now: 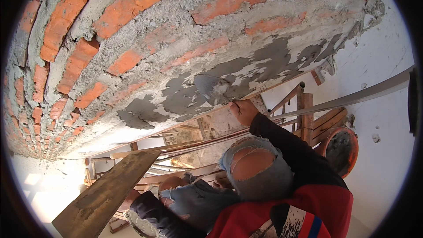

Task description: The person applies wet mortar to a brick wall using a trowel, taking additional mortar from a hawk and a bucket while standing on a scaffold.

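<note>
At the far left, rows of orange bricks set in rough grey mortar curve across the upper part of the view. Below them, a long worn board slants from the lower left up toward the middle. The left hand is at the board's right edge, partly hidden behind it; its fingers are out of sight, so how far it is closed and how firmly it holds the board cannot be told. The left forearm, dark-sleeved, comes in low and bends toward the board. Farther right, damp grey patches lie along a pale strip beneath the bricks. The trowel lies against them, its blade up and left of the right hand. That hand is closed around the handle, and its arm reaches up and leftward from the lower right, above the bent knees in torn jeans. At the right, beside the right upper arm, an orange bucket holds grey mortar.
</note>
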A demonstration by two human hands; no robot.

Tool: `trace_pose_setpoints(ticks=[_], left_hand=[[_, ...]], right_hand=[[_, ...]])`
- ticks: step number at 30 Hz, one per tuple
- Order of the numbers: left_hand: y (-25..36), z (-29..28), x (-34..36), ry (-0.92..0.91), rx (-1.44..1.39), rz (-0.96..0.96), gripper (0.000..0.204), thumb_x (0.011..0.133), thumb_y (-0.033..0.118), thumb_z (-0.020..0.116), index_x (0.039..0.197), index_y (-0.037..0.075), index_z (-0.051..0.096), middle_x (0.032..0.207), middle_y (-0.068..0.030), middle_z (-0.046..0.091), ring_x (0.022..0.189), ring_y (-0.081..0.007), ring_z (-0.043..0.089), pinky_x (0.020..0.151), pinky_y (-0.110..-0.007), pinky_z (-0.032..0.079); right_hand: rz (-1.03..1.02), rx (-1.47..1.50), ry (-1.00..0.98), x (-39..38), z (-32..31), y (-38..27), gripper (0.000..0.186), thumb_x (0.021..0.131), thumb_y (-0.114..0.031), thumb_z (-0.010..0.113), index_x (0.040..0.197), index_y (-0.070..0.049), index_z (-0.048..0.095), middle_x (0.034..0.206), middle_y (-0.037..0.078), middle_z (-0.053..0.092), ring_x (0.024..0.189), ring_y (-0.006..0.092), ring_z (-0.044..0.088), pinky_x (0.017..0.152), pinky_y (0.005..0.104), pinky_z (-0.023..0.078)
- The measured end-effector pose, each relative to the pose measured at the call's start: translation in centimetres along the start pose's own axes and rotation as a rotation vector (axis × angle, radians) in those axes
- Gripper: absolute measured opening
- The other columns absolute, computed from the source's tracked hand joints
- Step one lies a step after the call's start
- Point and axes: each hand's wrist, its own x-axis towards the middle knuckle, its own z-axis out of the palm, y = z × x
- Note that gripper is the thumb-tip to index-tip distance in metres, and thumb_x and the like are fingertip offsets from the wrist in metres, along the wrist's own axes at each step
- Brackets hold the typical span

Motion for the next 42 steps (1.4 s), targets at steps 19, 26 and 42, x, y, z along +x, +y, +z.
trace_pose_setpoints(ticks=[19,26,42], left_hand=[[-1.2,4.9,0.4,-0.033,-0.778,-0.147,0.050,0.093,0.022,0.065,0.136,0.002,0.050,0.143,-0.0111,0.050,0.126,-0.0244,0.052,0.109,-0.040,0.040],[-2.9,7.1,1.1,-0.041,-0.184,-0.072,0.046,0.094,0.038,0.061,0.133,0.014,0.058,0.137,-0.0035,0.058,0.119,-0.0207,0.058,0.097,-0.034,0.047],[-1.8,4.2,1.5,0.093,-0.403,-0.081,0.048,0.094,0.041,0.059,0.133,0.013,0.058,0.138,-0.0062,0.057,0.122,-0.0233,0.056,0.099,-0.038,0.047]], right_hand=[[-0.091,-0.301,-0.058,-3.8,-2.1,9.4,0.057,0.105,-0.041,0.033,0.069,-0.004,0.056,0.061,0.020,0.055,0.055,0.0415,0.052,0.061,0.0499,0.044],[0.443,0.949,0.240,-2.1,4.0,7.2,0.061,0.103,-0.055,0.036,0.066,-0.008,0.047,0.055,0.003,0.041,0.045,0.0144,0.038,0.045,0.0355,0.035],[0.395,0.866,0.254,-3.4,4.6,5.7,0.059,0.104,-0.051,0.035,0.066,-0.007,0.044,0.053,0.002,0.039,0.045,0.0132,0.038,0.048,0.0348,0.036]])
